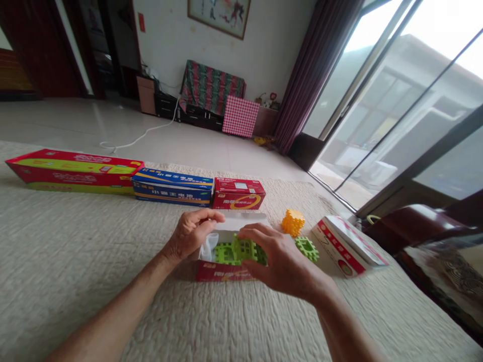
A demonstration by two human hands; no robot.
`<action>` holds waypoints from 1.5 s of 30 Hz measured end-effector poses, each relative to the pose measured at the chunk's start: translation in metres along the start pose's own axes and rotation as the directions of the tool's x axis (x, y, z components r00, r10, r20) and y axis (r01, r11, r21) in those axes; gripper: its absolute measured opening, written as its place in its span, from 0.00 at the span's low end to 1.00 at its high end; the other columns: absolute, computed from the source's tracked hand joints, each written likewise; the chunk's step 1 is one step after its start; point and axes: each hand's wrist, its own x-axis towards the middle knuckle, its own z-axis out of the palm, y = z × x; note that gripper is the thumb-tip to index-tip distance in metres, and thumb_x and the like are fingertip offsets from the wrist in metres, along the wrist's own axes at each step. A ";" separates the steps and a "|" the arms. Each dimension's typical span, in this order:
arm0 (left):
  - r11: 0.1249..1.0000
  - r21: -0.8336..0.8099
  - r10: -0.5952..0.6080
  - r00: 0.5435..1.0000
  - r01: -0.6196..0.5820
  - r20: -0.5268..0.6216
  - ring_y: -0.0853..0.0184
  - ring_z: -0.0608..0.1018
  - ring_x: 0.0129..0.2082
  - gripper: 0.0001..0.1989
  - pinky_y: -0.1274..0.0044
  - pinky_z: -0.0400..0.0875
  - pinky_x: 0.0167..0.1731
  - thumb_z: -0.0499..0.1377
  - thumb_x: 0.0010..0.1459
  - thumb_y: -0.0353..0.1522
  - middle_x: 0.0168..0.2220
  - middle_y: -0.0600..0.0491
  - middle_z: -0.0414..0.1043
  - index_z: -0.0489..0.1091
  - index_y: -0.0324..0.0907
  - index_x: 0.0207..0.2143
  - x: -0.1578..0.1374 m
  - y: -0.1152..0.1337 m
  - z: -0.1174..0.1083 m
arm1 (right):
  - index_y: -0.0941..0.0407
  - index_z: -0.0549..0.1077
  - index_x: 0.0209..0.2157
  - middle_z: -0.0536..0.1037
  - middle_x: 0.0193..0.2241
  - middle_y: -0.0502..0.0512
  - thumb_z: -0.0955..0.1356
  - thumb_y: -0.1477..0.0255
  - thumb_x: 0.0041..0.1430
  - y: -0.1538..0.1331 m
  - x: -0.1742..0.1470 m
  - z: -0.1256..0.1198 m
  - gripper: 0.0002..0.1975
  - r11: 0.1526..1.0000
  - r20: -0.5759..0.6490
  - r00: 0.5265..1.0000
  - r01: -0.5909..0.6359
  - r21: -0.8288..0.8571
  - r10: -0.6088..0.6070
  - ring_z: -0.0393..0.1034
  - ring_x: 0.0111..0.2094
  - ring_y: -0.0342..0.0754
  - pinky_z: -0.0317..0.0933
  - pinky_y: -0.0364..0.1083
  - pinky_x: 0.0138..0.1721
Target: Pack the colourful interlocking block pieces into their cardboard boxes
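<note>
An opened red box [222, 272] lies in front of me with its white lid flap [241, 220] up at the back. Inside it are green plastic lattice blocks [225, 253] and a crumpled clear plastic bag [209, 247]. My right hand [277, 256] reaches over the box's right end, thumb and fingers around a green block [245, 246]. At the left rear corner of the box, my left hand [194, 232] has its fingers curled near the flap; whether anything is between them is hidden. A loose green block [307, 249] and a yellow-orange block cube [293, 222] sit to the right.
Behind stand a long red-and-green box [75, 171], a blue battery box [172, 187] and another red box [239, 193] in a row. A white-and-red carton [347, 246] lies at the right. All rest on a textured beige cover [94, 251]. A glass door is beyond.
</note>
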 end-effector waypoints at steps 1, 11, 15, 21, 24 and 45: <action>1.000 -0.008 0.004 1.000 -0.004 0.000 0.66 0.78 0.33 0.12 0.77 0.71 0.35 0.55 0.54 0.33 0.34 0.51 0.80 0.77 0.40 0.33 0.000 -0.001 0.000 | 0.55 0.71 0.49 0.75 0.48 0.57 0.69 0.73 0.54 -0.003 0.003 0.002 0.20 1.000 0.012 1.000 -0.004 -0.002 0.004 0.69 0.48 0.50 0.63 0.50 0.51; 1.000 -0.021 -0.003 1.000 0.003 0.013 0.67 0.77 0.31 0.12 0.77 0.70 0.32 0.55 0.53 0.32 0.32 0.51 0.79 0.77 0.40 0.34 0.000 -0.001 0.001 | 0.55 0.70 0.49 0.73 0.50 0.58 0.67 0.73 0.55 -0.002 0.009 0.008 0.18 1.000 -0.060 0.998 0.025 0.014 -0.024 0.68 0.48 0.50 0.63 0.50 0.49; 1.000 -0.005 -0.001 1.000 0.001 0.010 0.67 0.76 0.29 0.12 0.78 0.70 0.30 0.55 0.53 0.33 0.31 0.51 0.79 0.77 0.39 0.33 0.000 0.001 0.000 | 0.54 0.71 0.43 0.77 0.40 0.54 0.64 0.73 0.60 0.010 0.003 0.001 0.10 1.000 -0.076 0.997 -0.027 0.011 0.028 0.69 0.41 0.47 0.63 0.48 0.43; 1.000 0.008 -0.018 1.000 0.018 0.016 0.66 0.77 0.31 0.12 0.78 0.69 0.30 0.55 0.53 0.32 0.33 0.51 0.79 0.77 0.39 0.34 -0.001 0.002 0.000 | 0.55 0.70 0.37 0.75 0.28 0.52 0.57 0.73 0.66 0.010 0.000 0.001 0.11 0.994 0.023 0.995 -0.096 -0.047 0.097 0.66 0.28 0.43 0.58 0.45 0.32; 1.000 0.007 -0.008 1.000 0.008 0.017 0.67 0.77 0.30 0.12 0.78 0.69 0.31 0.55 0.53 0.32 0.33 0.51 0.79 0.77 0.39 0.34 0.000 0.002 0.000 | 0.55 0.68 0.35 0.74 0.26 0.52 0.57 0.75 0.65 0.002 0.002 0.009 0.10 0.988 0.084 0.989 -0.112 -0.105 0.121 0.64 0.27 0.43 0.57 0.45 0.29; 1.000 0.011 -0.019 1.000 0.019 0.018 0.68 0.76 0.30 0.12 0.79 0.68 0.30 0.55 0.53 0.33 0.32 0.52 0.79 0.77 0.40 0.33 -0.001 0.001 0.000 | 0.55 0.70 0.35 0.76 0.26 0.51 0.57 0.72 0.65 0.014 -0.004 -0.012 0.12 0.983 -0.033 0.987 -0.162 -0.083 0.159 0.67 0.25 0.43 0.57 0.44 0.27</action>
